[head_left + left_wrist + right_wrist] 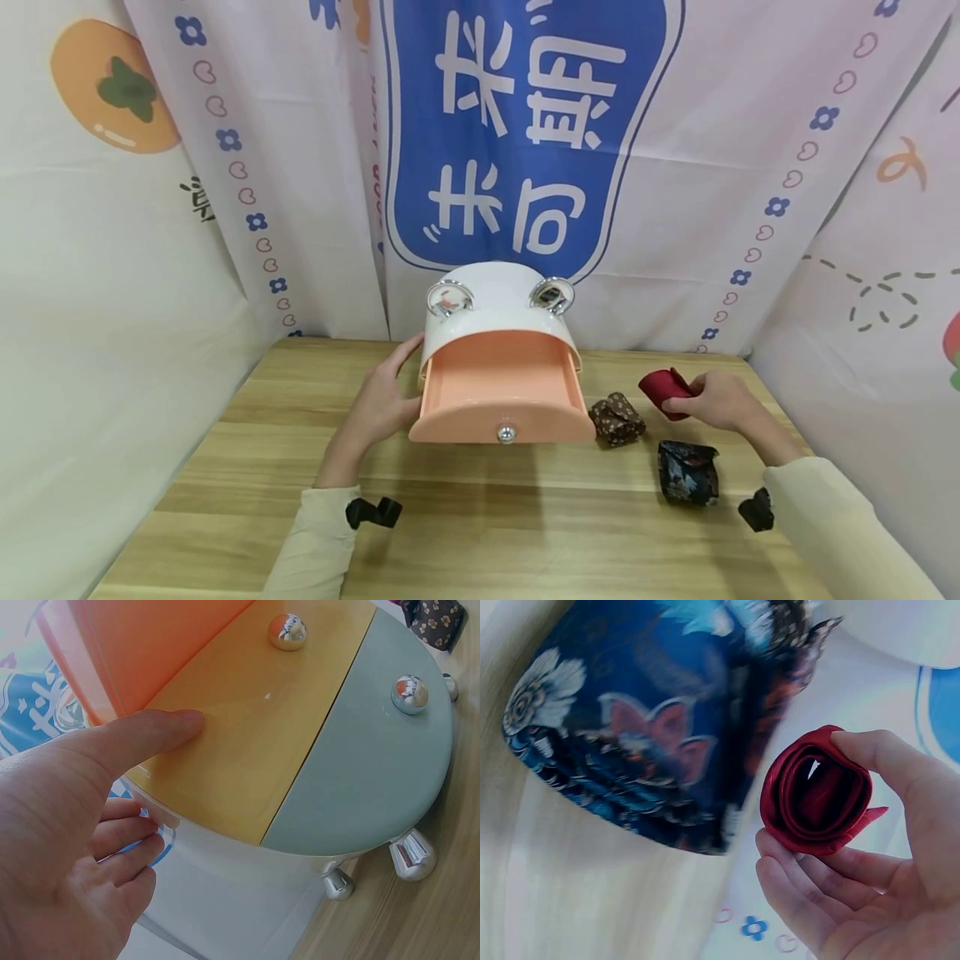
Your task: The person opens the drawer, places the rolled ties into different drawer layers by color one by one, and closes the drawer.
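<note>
My right hand [716, 400] pinches a rolled red necktie [665, 392] between thumb and fingers, at the right of the table. Its spiral end and a pointed tip show in the right wrist view. My left hand [381, 402] rests at the left side of a small white drawer cabinet [495, 292]. In the left wrist view its straight thumb touches the yellow drawer front [240, 742], while the fingers lie loosely along the side. The orange top drawer [502, 422] is pulled out, with a bare floor. A green drawer front [360, 757] is flush below the yellow one.
A brown patterned roll [617, 419] lies just right of the drawer, and a dark blue floral roll [687, 473] lies nearer me. Two round mirrors [450, 298] stick up from the cabinet. Behind the wooden table [465, 533] hangs a printed cloth [315, 150].
</note>
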The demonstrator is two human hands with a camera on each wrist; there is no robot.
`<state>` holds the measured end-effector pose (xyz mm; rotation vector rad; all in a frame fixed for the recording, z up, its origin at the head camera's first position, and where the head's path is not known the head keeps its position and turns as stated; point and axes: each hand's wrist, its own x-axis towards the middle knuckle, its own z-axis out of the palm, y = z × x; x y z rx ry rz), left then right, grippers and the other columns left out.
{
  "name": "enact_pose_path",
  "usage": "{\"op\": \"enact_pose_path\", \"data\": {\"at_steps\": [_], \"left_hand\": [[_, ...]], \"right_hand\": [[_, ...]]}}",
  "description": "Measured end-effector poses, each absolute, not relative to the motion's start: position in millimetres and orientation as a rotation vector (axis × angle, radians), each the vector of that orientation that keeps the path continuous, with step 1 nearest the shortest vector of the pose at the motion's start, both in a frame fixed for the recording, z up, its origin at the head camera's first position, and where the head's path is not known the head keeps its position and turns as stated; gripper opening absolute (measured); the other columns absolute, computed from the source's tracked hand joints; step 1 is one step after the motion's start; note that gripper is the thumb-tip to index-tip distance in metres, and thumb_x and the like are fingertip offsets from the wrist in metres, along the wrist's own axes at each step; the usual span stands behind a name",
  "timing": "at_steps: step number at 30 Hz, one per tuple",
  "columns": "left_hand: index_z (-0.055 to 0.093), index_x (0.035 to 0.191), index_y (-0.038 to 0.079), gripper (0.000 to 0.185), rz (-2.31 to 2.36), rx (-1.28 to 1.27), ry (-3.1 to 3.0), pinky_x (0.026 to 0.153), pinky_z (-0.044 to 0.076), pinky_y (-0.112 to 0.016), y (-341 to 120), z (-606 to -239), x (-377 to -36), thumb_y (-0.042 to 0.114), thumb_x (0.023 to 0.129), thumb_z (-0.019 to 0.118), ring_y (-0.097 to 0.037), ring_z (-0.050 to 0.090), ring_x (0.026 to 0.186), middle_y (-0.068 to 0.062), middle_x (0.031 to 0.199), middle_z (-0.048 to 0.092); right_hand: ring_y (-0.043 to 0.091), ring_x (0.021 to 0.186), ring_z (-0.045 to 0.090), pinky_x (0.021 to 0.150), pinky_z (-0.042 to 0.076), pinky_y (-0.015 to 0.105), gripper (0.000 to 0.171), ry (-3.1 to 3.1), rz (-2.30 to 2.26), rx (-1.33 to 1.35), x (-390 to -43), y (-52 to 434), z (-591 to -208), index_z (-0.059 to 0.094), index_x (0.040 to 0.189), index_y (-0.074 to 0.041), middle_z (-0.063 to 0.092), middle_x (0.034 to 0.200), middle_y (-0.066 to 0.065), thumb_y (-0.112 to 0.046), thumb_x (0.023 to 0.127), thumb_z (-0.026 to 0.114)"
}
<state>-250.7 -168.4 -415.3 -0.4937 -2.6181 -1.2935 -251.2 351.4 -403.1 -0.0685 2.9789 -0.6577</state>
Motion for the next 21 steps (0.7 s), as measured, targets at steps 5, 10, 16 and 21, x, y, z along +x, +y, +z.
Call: {"op": "enact_pose_path", "data": {"at_steps": [5,10,16,21], "left_hand": [[0.036,0.166,0.019,0.096,-1.297,-0.487,-2.621,0.123,0.037,-0.067,-169,-413,-250,0.019,0.084,0.086,-0.045,0.04,0.153,-0.017,0.166,0.044],[0.036,0.166,0.02,0.096,-1.304,-0.49,-2.607,0.123,0.037,-0.068,-169,-416,-250,0.019,0.084,0.086,-0.045,0.04,0.154,-0.017,0.167,0.044],[0.036,0.166,0.02,0.095,-1.31,-0.487,-2.607,0.123,0.037,-0.068,-169,-416,-250,0.019,0.085,0.086,-0.044,0.04,0.154,-0.016,0.167,0.043],[0.035,0.166,0.02,0.095,-1.311,-0.487,-2.616,0.123,0.037,-0.068,-169,-416,-250,0.019,0.085,0.085,-0.044,0.039,0.154,-0.016,0.167,0.043]], "right_hand": [[0.018,0.069,0.057,0.06,0.045,0.029,0.047,3.01,-0.638,-0.143,-245,344,-386,0.078,0.095,0.003,0.073,0.078,0.006,-0.043,0.088,0.082],[0.017,0.071,0.059,0.061,0.046,0.029,0.05,3.047,-0.617,-0.206,-240,342,-371,0.078,0.1,0.003,0.075,0.081,0.005,-0.045,0.087,0.083],[0.017,0.076,0.062,0.063,0.05,0.029,0.056,2.984,-0.655,-0.247,-233,338,-350,0.075,0.111,0.007,0.078,0.089,0.007,-0.044,0.089,0.081],[0.016,0.077,0.061,0.064,0.049,0.028,0.057,2.935,-0.663,-0.299,-227,332,-335,0.074,0.115,0.006,0.078,0.09,0.004,-0.045,0.09,0.081]]}}
